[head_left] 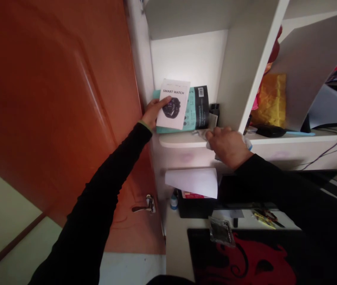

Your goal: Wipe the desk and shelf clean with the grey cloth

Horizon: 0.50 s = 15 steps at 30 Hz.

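Domestic room, apparently a private desk corner in a home.
Orange-brown panelled door [52,79] with metal lever handle [149,204]; white open-fronted shelf unit [241,79] over a pale desk [175,241]; black desk mat [198,257] bearing a large red figure; curled sheet of white paper [192,180]; dark cables [330,149] trailing over the shelf edge; gold-coloured item [272,101] and white "SMART WATCH" package [173,85] at the shelves, the assortment mixed, household in character.

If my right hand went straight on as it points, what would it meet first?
Probably the teal pack behind the watch box, unless the small blurred item just ahead is loose, not held; depth is unclear.
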### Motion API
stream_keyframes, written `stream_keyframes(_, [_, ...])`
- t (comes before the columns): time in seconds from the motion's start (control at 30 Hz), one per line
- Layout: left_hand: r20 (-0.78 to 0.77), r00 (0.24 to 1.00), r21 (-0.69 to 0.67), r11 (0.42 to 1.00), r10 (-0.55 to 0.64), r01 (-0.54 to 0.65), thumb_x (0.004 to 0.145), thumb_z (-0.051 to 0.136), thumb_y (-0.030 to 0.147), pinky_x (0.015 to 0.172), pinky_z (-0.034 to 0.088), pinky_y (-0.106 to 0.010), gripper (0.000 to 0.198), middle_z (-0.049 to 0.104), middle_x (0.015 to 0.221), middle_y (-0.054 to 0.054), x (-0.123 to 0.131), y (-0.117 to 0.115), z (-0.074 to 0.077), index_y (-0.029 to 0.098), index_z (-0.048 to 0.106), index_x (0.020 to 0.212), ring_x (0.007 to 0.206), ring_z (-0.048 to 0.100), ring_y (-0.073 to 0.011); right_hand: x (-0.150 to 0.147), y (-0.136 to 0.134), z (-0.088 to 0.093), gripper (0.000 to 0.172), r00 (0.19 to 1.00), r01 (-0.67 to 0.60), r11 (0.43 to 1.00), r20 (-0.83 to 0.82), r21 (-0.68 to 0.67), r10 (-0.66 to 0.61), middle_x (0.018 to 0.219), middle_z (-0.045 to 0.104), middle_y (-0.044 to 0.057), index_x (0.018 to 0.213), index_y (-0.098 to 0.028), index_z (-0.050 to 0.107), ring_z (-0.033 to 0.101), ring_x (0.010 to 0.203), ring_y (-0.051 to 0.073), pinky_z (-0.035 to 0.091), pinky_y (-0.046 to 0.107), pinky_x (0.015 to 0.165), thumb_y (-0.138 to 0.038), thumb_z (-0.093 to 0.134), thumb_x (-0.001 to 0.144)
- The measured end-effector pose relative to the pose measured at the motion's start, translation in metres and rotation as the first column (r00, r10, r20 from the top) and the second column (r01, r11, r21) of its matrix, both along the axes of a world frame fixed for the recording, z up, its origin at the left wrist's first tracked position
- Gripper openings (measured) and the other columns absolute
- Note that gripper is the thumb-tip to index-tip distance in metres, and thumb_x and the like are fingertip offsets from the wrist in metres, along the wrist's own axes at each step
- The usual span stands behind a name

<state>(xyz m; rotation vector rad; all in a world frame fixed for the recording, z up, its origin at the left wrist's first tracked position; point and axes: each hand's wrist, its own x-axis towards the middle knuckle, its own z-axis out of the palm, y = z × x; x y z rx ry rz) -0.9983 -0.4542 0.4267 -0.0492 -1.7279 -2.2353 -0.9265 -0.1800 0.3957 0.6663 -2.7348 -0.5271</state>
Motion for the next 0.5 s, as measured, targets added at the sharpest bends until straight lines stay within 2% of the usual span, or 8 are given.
stream_keyframes(0.17, [-0.047,0.995,-0.037,0.995,0.093,-0.095,0.069,0.105,0.052,0.101,0.067,-0.046,0.073,0.083,0.109,-0.009,-0.014,0.002,-0.02,0.024,0.068,0.125,0.107,0.081,-0.0287,0.004,0.015,-0.004,0.036,0.998,-0.049,0.999,-0.039,-0.001,0.049,0.121,0.07,0.024,0.134,-0.011,0.068,0.065,0.112,0.036,0.045,0.035,0.076,-0.011,0.045,0.106])
stream_keyframes(0.33, [-0.073,0.986,-0.069,0.985,0.151,-0.156,0.071,0.104,0.05,0.102,0.066,-0.047,0.064,0.081,0.111,-0.007,-0.024,0.01,-0.028,0.025,0.067,0.116,0.108,0.079,-0.0279,0.013,0.037,0.0,0.041,0.996,-0.082,0.996,-0.042,0.037,0.083,0.123,0.07,0.022,0.136,-0.012,0.068,0.067,0.113,0.036,0.046,0.035,0.072,-0.008,0.038,0.108])
stream_keyframes(0.43, [-0.092,0.966,-0.145,0.956,0.243,-0.254,0.076,0.101,0.052,0.108,0.063,-0.05,0.06,0.078,0.12,-0.009,-0.031,0.018,-0.03,0.026,0.065,0.117,0.121,0.076,-0.0312,0.018,0.056,-0.003,0.043,0.99,-0.143,0.99,0.016,0.009,0.143,0.116,0.074,0.016,0.141,-0.016,0.066,0.072,0.104,0.032,0.05,0.035,0.074,-0.007,0.05,0.103])
stream_keyframes(0.5, [-0.125,0.929,-0.265,0.89,0.349,-0.37,0.078,0.099,0.055,0.118,0.057,-0.052,0.061,0.072,0.135,-0.011,-0.034,0.024,-0.031,0.026,0.064,0.12,0.141,0.066,-0.0349,0.022,0.072,-0.004,0.048,0.976,-0.193,0.978,0.086,-0.072,0.199,0.11,0.076,0.012,0.143,-0.021,0.065,0.074,0.094,0.029,0.053,0.035,0.074,-0.012,0.062,0.096])
